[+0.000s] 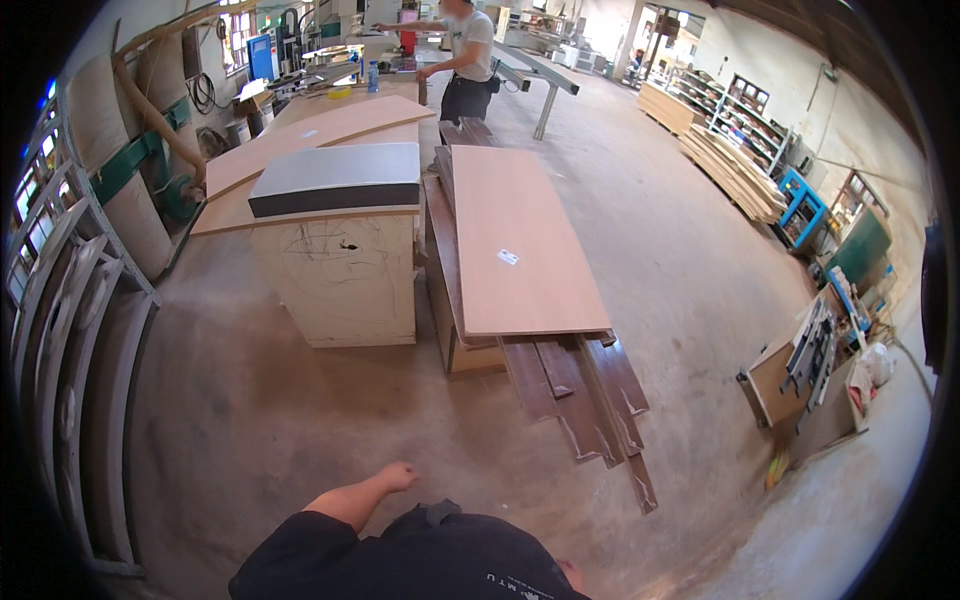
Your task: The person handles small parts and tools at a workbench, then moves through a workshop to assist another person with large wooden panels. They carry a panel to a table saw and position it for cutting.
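Left hand (401, 476), fingers curled and seemingly empty, hangs well apart from a pale panel (520, 220) stretching lengthwise away, ahead-right; right hand unseen.

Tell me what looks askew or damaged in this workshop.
The dark brown boards jut unevenly from under the pale panel, their ends staggered and edged with ragged whitish bits. The cream front below the grey-topped slab is scrawled with dark lines and has a dark spot, possibly a hole.
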Demonstrator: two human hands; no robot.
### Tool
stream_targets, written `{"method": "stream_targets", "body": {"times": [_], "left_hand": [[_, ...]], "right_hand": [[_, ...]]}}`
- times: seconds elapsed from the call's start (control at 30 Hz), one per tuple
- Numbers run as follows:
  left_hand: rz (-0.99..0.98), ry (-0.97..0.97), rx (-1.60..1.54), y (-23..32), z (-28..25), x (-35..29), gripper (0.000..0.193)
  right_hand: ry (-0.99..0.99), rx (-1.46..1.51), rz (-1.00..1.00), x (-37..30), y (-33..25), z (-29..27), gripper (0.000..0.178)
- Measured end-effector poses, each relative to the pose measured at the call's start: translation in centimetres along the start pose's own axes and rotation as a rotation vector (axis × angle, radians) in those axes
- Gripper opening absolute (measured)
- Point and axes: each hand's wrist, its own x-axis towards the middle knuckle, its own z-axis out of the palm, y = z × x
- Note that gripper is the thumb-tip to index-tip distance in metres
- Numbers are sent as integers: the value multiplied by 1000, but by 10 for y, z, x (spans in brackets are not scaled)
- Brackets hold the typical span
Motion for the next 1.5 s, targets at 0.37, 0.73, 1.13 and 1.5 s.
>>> {"method": "stream_targets", "body": {"times": [0.37,0.73,1.13,1.5], "left_hand": [[110,85,138,-39,-10,-13,37],[-37,32,28,-33,-4,-12,39],[7,7,62,-21,-8,3,36],[-23,-2,11,-22,-8,-4,36]], "right_hand": [[16,-84,-129,49,15,8,26],[-15,20,-82,61,25,-3,29],[34,-105,-71,25,-17,1,29],[-4,-81,-59,27,-19,12,28]]}}
